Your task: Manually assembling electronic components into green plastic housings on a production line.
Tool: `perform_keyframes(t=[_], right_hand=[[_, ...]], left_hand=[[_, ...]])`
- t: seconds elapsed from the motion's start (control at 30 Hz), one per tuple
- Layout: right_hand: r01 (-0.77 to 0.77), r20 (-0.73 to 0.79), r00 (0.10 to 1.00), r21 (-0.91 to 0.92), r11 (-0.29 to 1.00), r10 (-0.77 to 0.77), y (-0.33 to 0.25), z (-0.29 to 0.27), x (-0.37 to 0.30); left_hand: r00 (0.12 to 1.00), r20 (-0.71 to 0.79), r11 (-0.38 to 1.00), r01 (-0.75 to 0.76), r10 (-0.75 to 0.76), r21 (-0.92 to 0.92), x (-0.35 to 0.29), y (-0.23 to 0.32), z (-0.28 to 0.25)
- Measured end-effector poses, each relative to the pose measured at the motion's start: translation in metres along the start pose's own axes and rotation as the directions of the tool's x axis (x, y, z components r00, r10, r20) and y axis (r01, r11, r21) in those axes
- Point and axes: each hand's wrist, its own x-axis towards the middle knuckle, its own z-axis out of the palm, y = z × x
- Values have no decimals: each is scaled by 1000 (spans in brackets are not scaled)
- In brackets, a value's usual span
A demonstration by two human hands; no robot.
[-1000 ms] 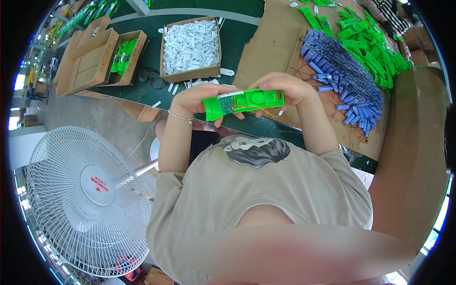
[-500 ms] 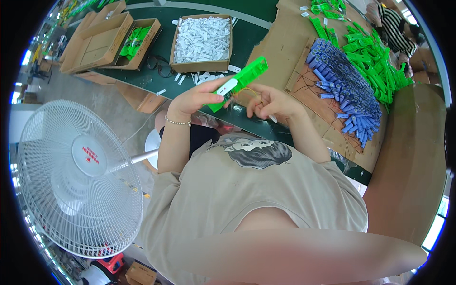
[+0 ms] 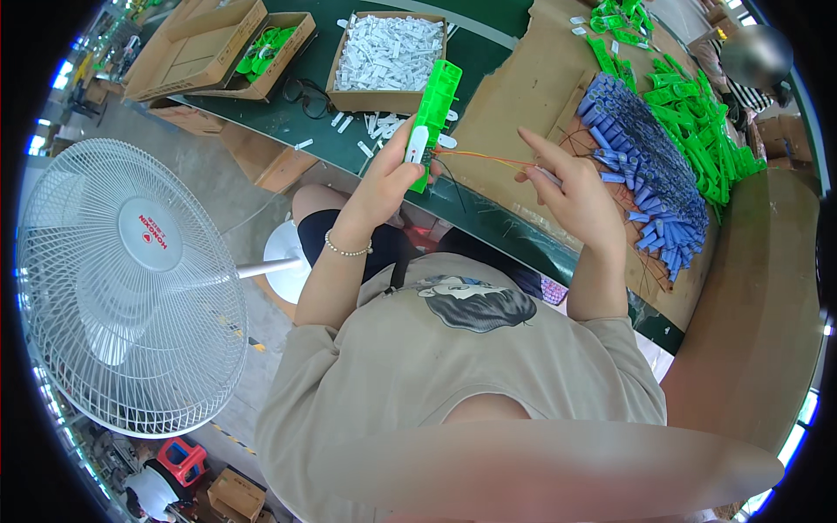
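Observation:
My left hand (image 3: 388, 179) is closed around a long green plastic housing (image 3: 438, 96), held upright over the table's near edge. A white oval piece (image 3: 418, 144) lies along the housing beside my thumb. Thin yellow and orange wires (image 3: 479, 156) stretch from the housing to my right hand (image 3: 575, 193). That hand pinches their far end, with its index finger stretched out. A small pale object (image 3: 549, 177) shows between its fingers, too small to name. One dark wire (image 3: 455, 183) hangs loose below the housing.
Beyond my hands stands a box of white plastic pieces (image 3: 388, 54). Blue cylinders with wires (image 3: 641, 157) and a pile of green housings (image 3: 697, 131) lie to the right. Cardboard trays (image 3: 196, 52) and glasses (image 3: 307, 98) are at left. A fan (image 3: 131, 279) stands beside me.
My left hand has turned the housing more upright and raised it. My right hand has moved away to the right, drawing the wires out straight. The view has shifted slightly.

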Motion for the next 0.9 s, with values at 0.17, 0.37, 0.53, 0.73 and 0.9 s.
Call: perform_keyframes(t=[0.17, 0.37, 0.53, 0.73, 0.9], right_hand=[[-210, 319, 942, 320, 924, 103, -16, -16, -9], [-142, 156, 980, 96, 985, 126, -1, -22, -13], [-85, -169, 978, 194, 977, 119, 0, -17, -11], [125, -250, 968, 492, 861, 2, -20, 1, -3], [152, -214, 977, 602, 783, -25, -31, 8, 14]], left_hand=[[999, -39, 992, -32, 28, -120, -6, -12, 5], [1000, 24, 950, 23, -16, -313, -14, -23, 4], [996, 11, 897, 80, -84, -435, -21, -25, 7], [990, -16, 942, 131, -143, -308, -22, -22, 23], [985, -72, 973, 144, -159, -180, -19, -22, 34]])
